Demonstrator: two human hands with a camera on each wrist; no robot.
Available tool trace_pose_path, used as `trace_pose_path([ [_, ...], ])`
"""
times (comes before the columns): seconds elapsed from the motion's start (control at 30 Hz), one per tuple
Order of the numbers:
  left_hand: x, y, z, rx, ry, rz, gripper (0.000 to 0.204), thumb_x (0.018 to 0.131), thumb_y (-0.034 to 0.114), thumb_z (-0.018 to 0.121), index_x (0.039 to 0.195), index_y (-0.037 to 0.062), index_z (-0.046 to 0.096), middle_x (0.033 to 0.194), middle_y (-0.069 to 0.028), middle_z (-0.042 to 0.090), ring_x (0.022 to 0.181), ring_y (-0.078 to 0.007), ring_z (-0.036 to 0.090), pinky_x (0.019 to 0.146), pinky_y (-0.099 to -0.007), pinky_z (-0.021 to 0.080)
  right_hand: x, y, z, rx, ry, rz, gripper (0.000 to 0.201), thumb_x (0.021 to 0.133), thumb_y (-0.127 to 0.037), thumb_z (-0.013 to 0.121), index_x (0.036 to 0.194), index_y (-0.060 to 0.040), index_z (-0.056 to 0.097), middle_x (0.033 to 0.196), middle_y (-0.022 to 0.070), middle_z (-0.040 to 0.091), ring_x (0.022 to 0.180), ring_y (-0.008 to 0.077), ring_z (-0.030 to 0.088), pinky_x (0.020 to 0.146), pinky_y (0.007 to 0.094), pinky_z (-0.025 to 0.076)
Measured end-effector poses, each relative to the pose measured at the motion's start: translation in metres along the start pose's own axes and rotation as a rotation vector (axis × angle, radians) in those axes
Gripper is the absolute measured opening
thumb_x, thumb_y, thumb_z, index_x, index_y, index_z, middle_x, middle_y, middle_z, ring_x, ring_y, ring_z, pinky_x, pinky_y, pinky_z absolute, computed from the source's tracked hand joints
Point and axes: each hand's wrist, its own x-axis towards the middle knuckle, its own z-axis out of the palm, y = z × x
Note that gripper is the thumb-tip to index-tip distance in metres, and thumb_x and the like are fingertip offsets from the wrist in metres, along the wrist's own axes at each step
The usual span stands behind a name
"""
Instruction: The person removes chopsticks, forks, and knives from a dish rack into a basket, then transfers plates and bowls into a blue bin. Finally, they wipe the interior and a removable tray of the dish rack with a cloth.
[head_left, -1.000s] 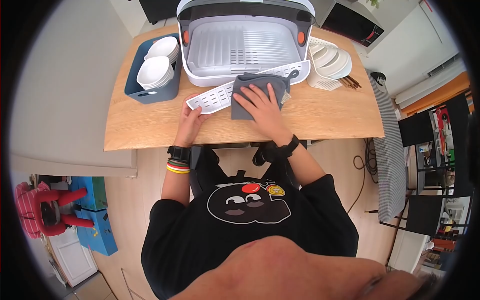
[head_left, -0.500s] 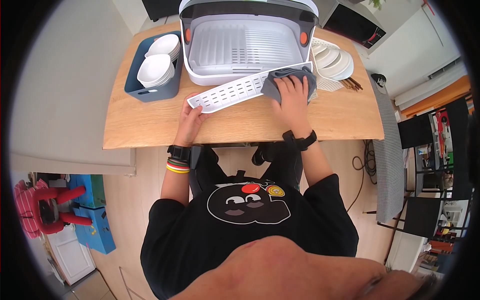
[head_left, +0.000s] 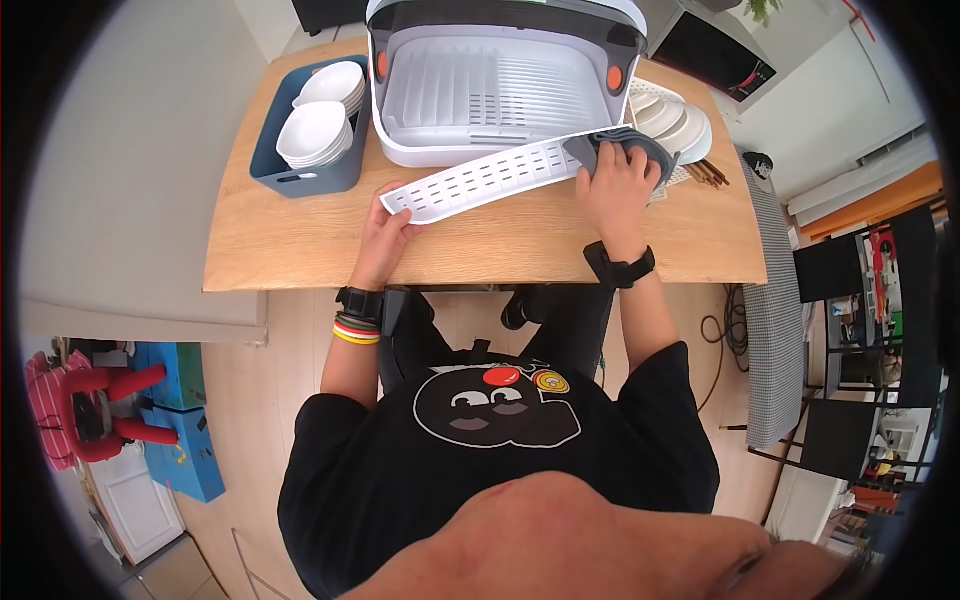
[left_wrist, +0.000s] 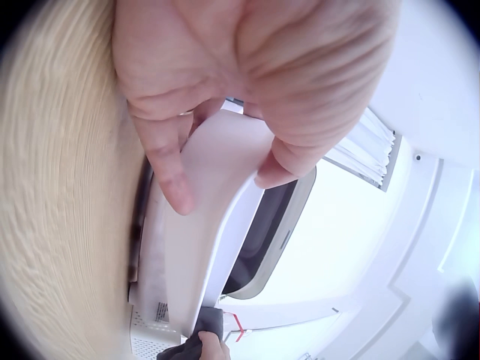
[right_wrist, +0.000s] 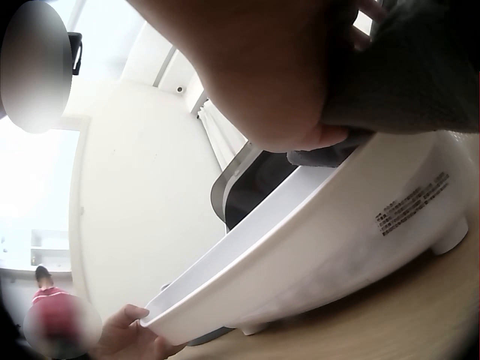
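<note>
Head view: pinching the left end of a long white slotted tray [head_left: 480,188] with the left hand [head_left: 383,245], with thumb over the rim and fingers around the outside. Set aslant over the wooden table [head_left: 490,255], just in front of a white dish box [head_left: 440,154], with the left end nearer the person and the right end farther off. Bending the fingers of the right hand [head_left: 618,200] over a bunched dark grey cloth [head_left: 656,152] and gripping it at the tray's right end, with part of it spilling past that end toward a white perforated basket [head_left: 680,175]. In that basket, white plates [head_left: 670,122], with brown sticks [head_left: 710,172] just at its right. On the left side of the table, a blue bin [head_left: 335,180] with two stacks of white bowls [head_left: 313,132]. Left wrist view: closing thumb and fingers on opposite faces of the tray's end, with cloth and right hand small at the far end. Right wrist view: showing dark print [right_wrist: 412,204] and short feet [right_wrist: 452,237] on the tray's outside; too dark to make out every right fingertip. Beyond the table's right back corner, a black-fronted microwave [head_left: 703,52]. Wearing black straps [head_left: 358,302] on both wrists and coloured bands [head_left: 357,331] on the left
</note>
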Motion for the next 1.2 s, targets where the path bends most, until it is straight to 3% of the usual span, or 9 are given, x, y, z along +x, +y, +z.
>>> trace_pose_path([
  [0.13, 0.0, -0.002, 0.001, 0.032, 0.002, 0.018, 0.039, 0.091, 0.002, 0.042, 0.129, 0.0099, 0.037, 0.121, -0.0079, 0.049, 0.109, -0.0176, 0.053, 0.087, -0.0326, 0.049, 0.004, 0.0, -0.001, -0.057, 0.031, -0.05, 0.033, 0.069, -0.029, 0.063, 0.087, -0.0022, 0.058, 0.091, 0.0112, 0.062, 0.099, 0.0294, 0.047, 0.086, 0.047, 0.031],
  [0.2, -0.001, -0.002, 0.002, 0.037, 0.009, 0.011, 0.04, 0.091, 0.001, 0.041, 0.129, 0.0099, 0.037, 0.122, -0.0081, 0.049, 0.108, -0.0176, 0.053, 0.087, -0.0324, 0.049, 0.007, -0.003, -0.006, -0.039, -0.096, -0.006, 0.033, 0.074, -0.026, 0.059, 0.094, -0.0007, 0.061, 0.091, 0.0128, 0.065, 0.1, 0.0306, 0.048, 0.087, 0.0456, 0.031],
  [0.33, -0.001, 0.0, 0.004, 0.031, 0.037, -0.008, 0.04, 0.09, 0.0, 0.039, 0.129, 0.0099, 0.036, 0.122, -0.0083, 0.049, 0.109, -0.0178, 0.053, 0.087, -0.0327, 0.049, 0.014, -0.004, 0.005, -0.013, -0.111, 0.002, 0.029, 0.074, -0.026, 0.058, 0.087, -0.0004, 0.062, 0.083, 0.0136, 0.065, 0.097, 0.0298, 0.051, 0.084, 0.0443, 0.033],
  [0.4, -0.001, -0.001, 0.001, 0.043, 0.025, -0.007, 0.042, 0.089, 0.004, 0.041, 0.13, 0.0106, 0.035, 0.124, -0.0089, 0.048, 0.112, -0.0202, 0.05, 0.089, -0.0361, 0.047, 0.012, -0.003, 0.018, 0.031, 0.024, -0.019, 0.025, 0.072, -0.027, 0.059, 0.077, -0.0021, 0.063, 0.074, 0.0129, 0.065, 0.09, 0.0277, 0.052, 0.082, 0.042, 0.033],
  [0.47, -0.001, 0.0, 0.002, 0.056, 0.014, -0.003, 0.044, 0.088, 0.007, 0.043, 0.131, 0.0113, 0.034, 0.126, -0.0096, 0.047, 0.114, -0.0225, 0.048, 0.092, -0.0395, 0.045, 0.01, -0.006, 0.02, 0.06, 0.038, -0.01, 0.026, 0.072, -0.026, 0.059, 0.077, -0.0017, 0.063, 0.074, 0.0134, 0.065, 0.09, 0.0282, 0.053, 0.082, 0.0419, 0.034],
  [0.63, -0.002, 0.002, 0.004, 0.037, 0.032, -0.007, 0.04, 0.09, 0.0, 0.038, 0.129, 0.0099, 0.036, 0.123, -0.0087, 0.048, 0.109, -0.0187, 0.052, 0.087, -0.0341, 0.049, 0.009, -0.018, 0.021, 0.124, 0.096, -0.006, 0.026, 0.072, -0.025, 0.058, 0.08, -0.0011, 0.064, 0.074, 0.0142, 0.066, 0.087, 0.0289, 0.058, 0.082, 0.041, 0.034],
  [0.8, -0.002, 0.003, 0.004, 0.036, 0.026, -0.008, 0.04, 0.09, 0.0, 0.038, 0.129, 0.0095, 0.036, 0.123, -0.0085, 0.048, 0.11, -0.0186, 0.052, 0.088, -0.0341, 0.049, 0.008, -0.04, 0.004, 0.344, -0.065, 0.047, 0.029, 0.078, -0.02, 0.053, 0.09, 0.0039, 0.063, 0.079, 0.0166, 0.066, 0.08, 0.0274, 0.062, 0.084, 0.0407, 0.036],
  [0.9, -0.002, 0.002, 0.004, 0.033, 0.017, -0.003, 0.039, 0.091, 0.001, 0.038, 0.129, 0.0094, 0.036, 0.123, -0.0084, 0.048, 0.11, -0.0183, 0.051, 0.088, -0.034, 0.049, 0.005, -0.052, 0.005, 0.419, -0.002, 0.009, 0.021, 0.075, -0.021, 0.057, 0.08, -0.001, 0.062, 0.07, 0.0131, 0.064, 0.073, 0.0244, 0.062, 0.08, 0.0384, 0.037],
  [1.2, 0.0, 0.001, 0.001, -0.003, 0.004, -0.011, 0.039, 0.091, 0.002, 0.039, 0.129, 0.01, 0.036, 0.122, -0.0077, 0.047, 0.11, -0.0181, 0.051, 0.088, -0.0343, 0.048, -0.003, -0.101, 0.006, 0.62, -0.079, -0.103, 0.02, 0.074, -0.019, 0.06, 0.081, 0.0001, 0.06, 0.071, 0.013, 0.063, 0.071, 0.0259, 0.061, 0.077, 0.0373, 0.04],
])
